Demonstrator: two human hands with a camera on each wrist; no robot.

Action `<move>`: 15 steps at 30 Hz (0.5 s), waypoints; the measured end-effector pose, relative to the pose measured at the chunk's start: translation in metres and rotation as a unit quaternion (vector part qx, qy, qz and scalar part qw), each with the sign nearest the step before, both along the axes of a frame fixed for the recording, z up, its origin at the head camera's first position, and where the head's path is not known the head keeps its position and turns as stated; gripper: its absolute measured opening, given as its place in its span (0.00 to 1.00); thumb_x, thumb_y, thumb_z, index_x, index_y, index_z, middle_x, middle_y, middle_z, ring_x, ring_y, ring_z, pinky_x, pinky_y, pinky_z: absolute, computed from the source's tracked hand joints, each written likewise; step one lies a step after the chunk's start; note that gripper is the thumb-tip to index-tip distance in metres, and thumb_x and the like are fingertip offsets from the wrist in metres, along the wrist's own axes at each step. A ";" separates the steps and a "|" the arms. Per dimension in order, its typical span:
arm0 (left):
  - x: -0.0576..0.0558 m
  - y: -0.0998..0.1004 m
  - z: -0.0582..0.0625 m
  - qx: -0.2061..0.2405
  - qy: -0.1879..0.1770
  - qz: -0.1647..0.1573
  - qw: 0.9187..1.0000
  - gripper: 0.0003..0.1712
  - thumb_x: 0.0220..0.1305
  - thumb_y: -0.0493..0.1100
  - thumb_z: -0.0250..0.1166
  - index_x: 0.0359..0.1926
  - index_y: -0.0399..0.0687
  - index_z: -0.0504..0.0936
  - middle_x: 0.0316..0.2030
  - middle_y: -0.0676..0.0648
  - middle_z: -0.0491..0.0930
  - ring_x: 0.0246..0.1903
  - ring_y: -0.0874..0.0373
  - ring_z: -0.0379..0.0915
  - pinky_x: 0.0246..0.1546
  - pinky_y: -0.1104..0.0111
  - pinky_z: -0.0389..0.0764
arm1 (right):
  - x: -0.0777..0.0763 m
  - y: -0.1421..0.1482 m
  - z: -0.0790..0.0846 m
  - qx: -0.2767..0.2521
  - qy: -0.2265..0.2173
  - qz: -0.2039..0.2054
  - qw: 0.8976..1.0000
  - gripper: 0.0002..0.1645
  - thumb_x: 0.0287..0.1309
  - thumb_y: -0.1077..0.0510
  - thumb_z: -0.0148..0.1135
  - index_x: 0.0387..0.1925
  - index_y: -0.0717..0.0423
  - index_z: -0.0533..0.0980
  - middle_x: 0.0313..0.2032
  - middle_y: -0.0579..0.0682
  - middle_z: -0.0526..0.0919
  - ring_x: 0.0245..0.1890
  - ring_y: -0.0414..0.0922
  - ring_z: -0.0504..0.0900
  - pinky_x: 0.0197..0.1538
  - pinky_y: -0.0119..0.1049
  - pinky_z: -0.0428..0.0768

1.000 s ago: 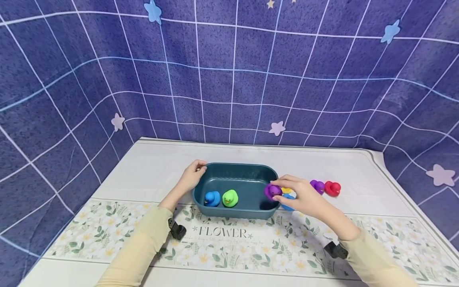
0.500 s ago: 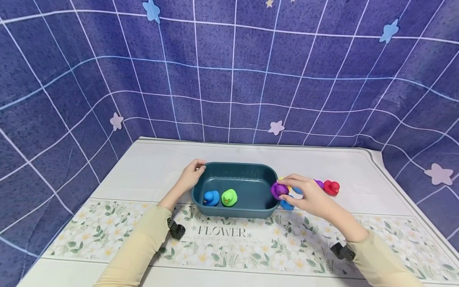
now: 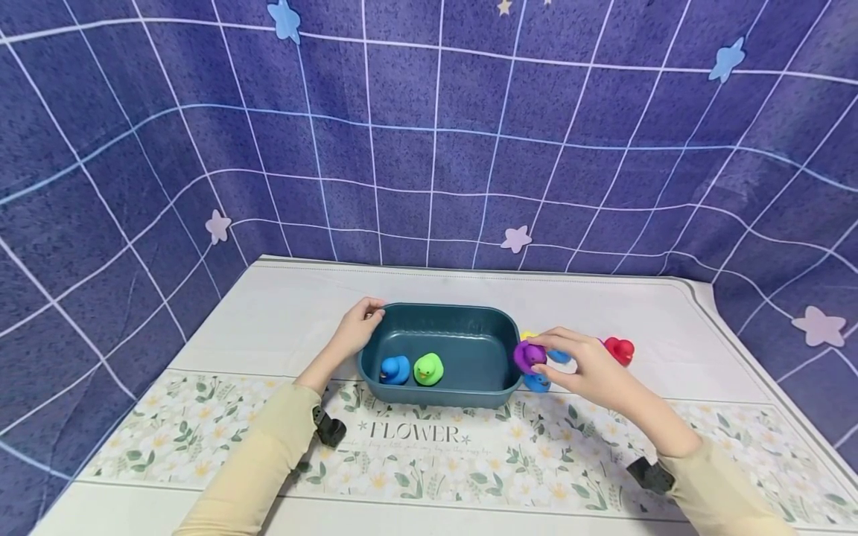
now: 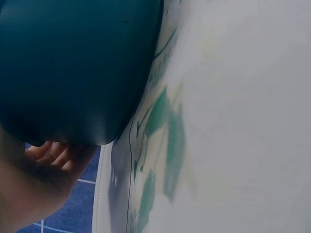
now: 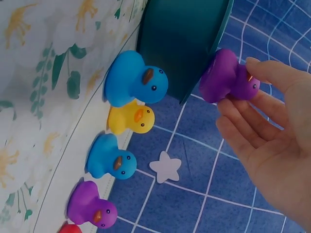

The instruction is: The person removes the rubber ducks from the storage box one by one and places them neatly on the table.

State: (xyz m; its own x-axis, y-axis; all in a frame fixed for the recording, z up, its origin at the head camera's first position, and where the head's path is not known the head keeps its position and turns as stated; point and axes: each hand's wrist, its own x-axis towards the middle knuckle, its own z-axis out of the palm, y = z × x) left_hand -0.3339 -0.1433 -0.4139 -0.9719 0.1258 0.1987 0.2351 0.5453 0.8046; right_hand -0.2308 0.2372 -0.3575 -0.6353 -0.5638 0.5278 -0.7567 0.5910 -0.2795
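A dark teal plastic basin [image 3: 439,400] stands on the table, with a blue rubber duck [image 3: 395,370] and a green rubber duck [image 3: 428,369] inside along its near wall. My left hand [image 3: 357,327] grips the basin's left end at the rim; in the left wrist view its fingers [image 4: 63,154] curl against the wall. Thumb and fingers of my right hand [image 3: 586,365] pinch a purple rubber duck [image 5: 226,77] by its head. That duck is raised just outside the basin's right end, above a blue duck [image 5: 133,80] and a yellow duck [image 5: 130,118] on the table.
Farther right on the table are another blue duck [image 5: 111,158], a second purple duck [image 5: 91,205] and a red duck [image 3: 620,351], roughly in a row. A printed floral band [image 3: 429,476] crosses the tabletop. Behind it hangs a blue curtain [image 3: 429,149] with a grid pattern.
My right hand has moved right with the purple duck, from over the basin's right rim to just outside it. The left hand and the basin have stayed in place.
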 end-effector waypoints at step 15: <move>-0.001 0.001 0.000 0.010 0.001 0.003 1.000 0.16 0.70 0.39 0.50 0.55 0.36 0.72 0.51 0.34 0.75 0.54 0.43 0.69 0.57 0.54 0.70 | 0.005 0.013 0.001 0.009 0.005 -0.014 1.000 0.24 0.44 0.63 0.72 0.47 0.58 0.79 0.40 0.45 0.83 0.40 0.41 0.82 0.46 0.27 0.79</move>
